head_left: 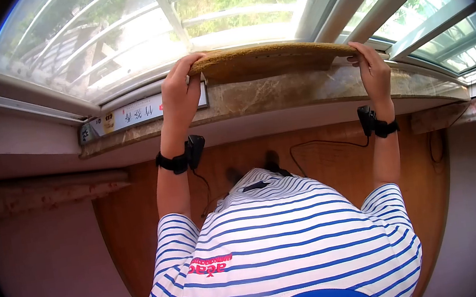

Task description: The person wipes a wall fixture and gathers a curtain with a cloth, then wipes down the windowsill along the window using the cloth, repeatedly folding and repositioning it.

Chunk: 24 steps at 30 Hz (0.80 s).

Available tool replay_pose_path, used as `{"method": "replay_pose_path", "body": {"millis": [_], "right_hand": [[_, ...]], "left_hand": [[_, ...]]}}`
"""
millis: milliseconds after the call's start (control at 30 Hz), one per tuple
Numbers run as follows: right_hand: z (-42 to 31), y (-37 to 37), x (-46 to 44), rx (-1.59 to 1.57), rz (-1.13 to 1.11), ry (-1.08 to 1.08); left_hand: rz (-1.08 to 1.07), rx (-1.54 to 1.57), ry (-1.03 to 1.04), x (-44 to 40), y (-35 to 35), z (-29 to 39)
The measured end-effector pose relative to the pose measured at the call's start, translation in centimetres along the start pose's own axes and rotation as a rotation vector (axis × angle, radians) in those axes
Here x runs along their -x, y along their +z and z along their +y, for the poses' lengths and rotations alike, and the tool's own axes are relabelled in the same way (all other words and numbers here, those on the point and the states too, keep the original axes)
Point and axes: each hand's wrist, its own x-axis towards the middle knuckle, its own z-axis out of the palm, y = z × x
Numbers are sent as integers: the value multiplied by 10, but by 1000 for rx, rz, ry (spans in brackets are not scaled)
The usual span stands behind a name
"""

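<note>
A brown mat or board with a fuzzy yellowish edge (275, 61) is held up above the marble window sill (267, 94). My left hand (181, 90) grips its left end, fingers over the top edge. At the right end, my right hand (372, 69) pinches the corner between thumb and fingers. A flat box with printed characters (132, 113) lies on the sill, partly behind my left hand. What lies behind the held piece is hidden.
Windows with white bars (238, 6) rise beyond the sill, and sliding frames (424, 19) stand at the right. Curtains (48, 195) hang at both sides. Black cables (326, 141) run from my wrist straps over the wooden floor (323, 165).
</note>
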Motion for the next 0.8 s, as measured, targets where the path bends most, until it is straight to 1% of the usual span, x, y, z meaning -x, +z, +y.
{"method": "replay_pose_path", "body": {"millis": [33,67,133,167,200,233,267,333,367,400,467,533,567,600,667,700,767,800], "right_hand": [[-10,-9,1,48,12,-25],[-13,-13,9,48,12,-26],[-20,-23,25,194,29,-223],[-22,-25,35,195,29,-224],[-21,-23,47,134,-40,-107],[-19,-21,60,74,-109,10],[-15,-16,74,74,-109,10],[-4,-5,104,2,-263,230],[-2,-1,119,-14,-304,279],[-4,1,129,-30,-345,328],[-1,-1,135,-64,-344,333],[-2,-6,121,-130,-368,442],[-4,-6,108,-46,-329,278],[1,-3,98,-46,-330,279],[16,6,77,-17,-219,191],[21,15,66,14,-181,190],[24,39,49,49,-140,192],[23,53,43,219,-89,115]], "left_hand": [[64,-30,78,1,-3,8],[65,-30,79,8,-6,12],[15,-43,145,27,-15,20],[-59,-27,74,34,-18,23],[-59,-26,74,42,-16,19],[-139,-13,22,54,-10,9],[-219,1,-30,68,-3,-1],[-328,-28,-138,96,9,-16],[-387,-24,-193,110,12,-19],[-387,-11,-192,119,13,-17],[-396,43,-260,130,12,-16],[-385,66,-260,122,12,-16],[-372,88,-260,116,12,-17],[-373,89,-261,106,13,-15],[-339,71,-484,82,19,-12],[-344,72,-481,74,30,-17],[-36,-328,-241,64,56,-25],[-40,-325,-237,63,63,-22]]}}
